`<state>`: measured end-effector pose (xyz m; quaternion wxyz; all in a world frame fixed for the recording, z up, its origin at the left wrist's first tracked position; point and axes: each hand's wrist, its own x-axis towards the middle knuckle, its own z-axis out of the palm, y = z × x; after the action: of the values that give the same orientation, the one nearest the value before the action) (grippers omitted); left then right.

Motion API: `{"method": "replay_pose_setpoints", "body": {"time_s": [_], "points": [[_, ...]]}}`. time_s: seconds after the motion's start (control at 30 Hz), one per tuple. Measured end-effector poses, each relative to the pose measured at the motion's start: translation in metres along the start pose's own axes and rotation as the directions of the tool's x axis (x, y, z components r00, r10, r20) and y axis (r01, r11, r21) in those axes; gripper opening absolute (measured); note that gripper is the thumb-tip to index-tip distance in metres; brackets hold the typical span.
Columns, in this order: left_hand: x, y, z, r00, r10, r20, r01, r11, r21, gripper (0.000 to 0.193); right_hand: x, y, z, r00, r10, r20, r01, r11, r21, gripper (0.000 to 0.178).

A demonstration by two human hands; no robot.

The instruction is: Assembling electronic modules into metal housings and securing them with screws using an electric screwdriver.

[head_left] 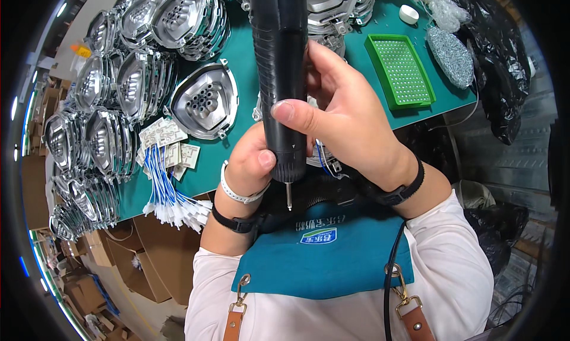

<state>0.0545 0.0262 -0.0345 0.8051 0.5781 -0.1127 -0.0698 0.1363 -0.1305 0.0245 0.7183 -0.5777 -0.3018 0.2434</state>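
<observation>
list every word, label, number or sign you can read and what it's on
Apron: a row of characters and a blue, white and green logo; wording not copied here.
Driver: one small pale triangle near its lower end.
Boards: markings too small to read.

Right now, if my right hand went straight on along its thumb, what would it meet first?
The black power screwdriver: the thumb of your right hand already appears to lie against it. Past it, that line seems to run toward the silver housing, though depth is unclear.
</observation>
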Motion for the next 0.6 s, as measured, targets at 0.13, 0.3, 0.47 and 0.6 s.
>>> {"method": "replay_pose_setpoints", "body": {"time_s": [0.13,0.3,0.47,0.6], "points": [[-0.003,-0.006,0.005,0.999,0.022,-0.044,-0.024,0.999,-0.031,0.076,0.002,0.004,0.006,0.996,-0.089,0.002,0.088,0.991,0.098,0.065],[-0.006,-0.003,0.001,0.999,0.015,0.033,-0.014,1.0,-0.024,0.08,0.001,0.006,0.013,0.988,-0.153,0.0,0.149,0.965,0.214,0.063],[-0.004,-0.003,0.0,0.999,0.033,-0.016,-0.034,0.992,-0.121,0.079,-0.002,-0.002,0.009,1.0,-0.016,0.02,0.012,0.982,0.189,0.068],[0.0,0.0,0.006,0.989,0.059,-0.135,-0.058,0.998,0.011,0.074,-0.002,0.003,0.007,0.981,-0.147,-0.124,0.159,0.983,0.087,0.065]]}}
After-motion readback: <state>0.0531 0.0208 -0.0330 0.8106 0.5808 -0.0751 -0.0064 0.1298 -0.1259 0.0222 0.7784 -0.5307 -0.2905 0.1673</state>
